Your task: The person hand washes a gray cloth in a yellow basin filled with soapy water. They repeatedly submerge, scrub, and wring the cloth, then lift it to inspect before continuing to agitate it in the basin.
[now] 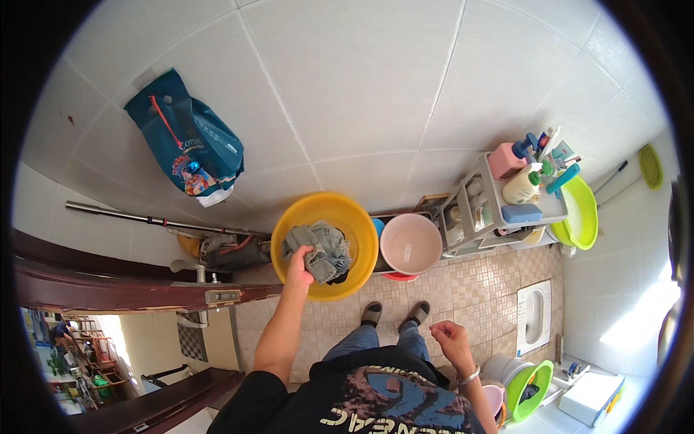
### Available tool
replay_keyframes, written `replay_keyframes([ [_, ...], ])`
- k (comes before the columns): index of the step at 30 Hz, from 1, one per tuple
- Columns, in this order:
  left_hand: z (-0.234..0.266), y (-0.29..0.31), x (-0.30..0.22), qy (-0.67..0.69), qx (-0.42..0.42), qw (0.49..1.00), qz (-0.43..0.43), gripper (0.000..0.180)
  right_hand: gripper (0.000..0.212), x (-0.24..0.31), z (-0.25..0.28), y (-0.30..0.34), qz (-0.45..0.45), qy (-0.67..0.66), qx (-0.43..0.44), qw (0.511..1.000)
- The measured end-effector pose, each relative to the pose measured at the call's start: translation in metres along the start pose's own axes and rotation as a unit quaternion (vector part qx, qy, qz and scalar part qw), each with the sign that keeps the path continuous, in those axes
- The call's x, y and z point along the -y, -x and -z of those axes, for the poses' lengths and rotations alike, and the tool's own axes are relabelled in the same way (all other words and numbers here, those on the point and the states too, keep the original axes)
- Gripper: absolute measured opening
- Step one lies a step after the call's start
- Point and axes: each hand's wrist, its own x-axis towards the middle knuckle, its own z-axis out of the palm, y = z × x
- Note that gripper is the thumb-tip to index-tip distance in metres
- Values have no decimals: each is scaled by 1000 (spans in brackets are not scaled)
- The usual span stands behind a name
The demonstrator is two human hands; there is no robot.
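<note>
1. The left hand [299,267] is pinching a crumpled grey denim garment [330,249].
2. The garment is bunching up within the rim of a yellow basin [365,230].
3. The right hand [452,340] is curling its fingers; whether it is holding anything, I cannot tell.
4. White lettering is running across a teal bag [191,137] hanging on the wall [361,79].
5. Pale block letters are showing on the black T-shirt [405,398]; a pink basin [412,235] is bearing a small pale mark.
</note>
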Motion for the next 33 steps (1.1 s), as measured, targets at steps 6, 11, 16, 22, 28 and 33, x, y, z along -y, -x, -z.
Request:
replay_keyframes([
  [6,-35,34,10,-53,4,997,-48,31,15,-19,20,-5,12,-19,-18,1000],
  [11,-51,90,8,-96,46,989,-103,32,16,-20,37,-15,16,-54,-6,998],
  [16,-101,164,59,-193,104,969,-112,51,19,-33,77,-25,27,-57,-9,998],
  [22,-187,192,179,-336,256,906,-1,72,38,-18,158,-28,158,-45,-85,983],
  [28,-290,201,351,-455,394,783,160,77,78,-49,276,2,69,156,-32,985],
  [33,-373,228,488,-559,489,655,140,68,52,-89,347,51,97,-303,-158,935],
])
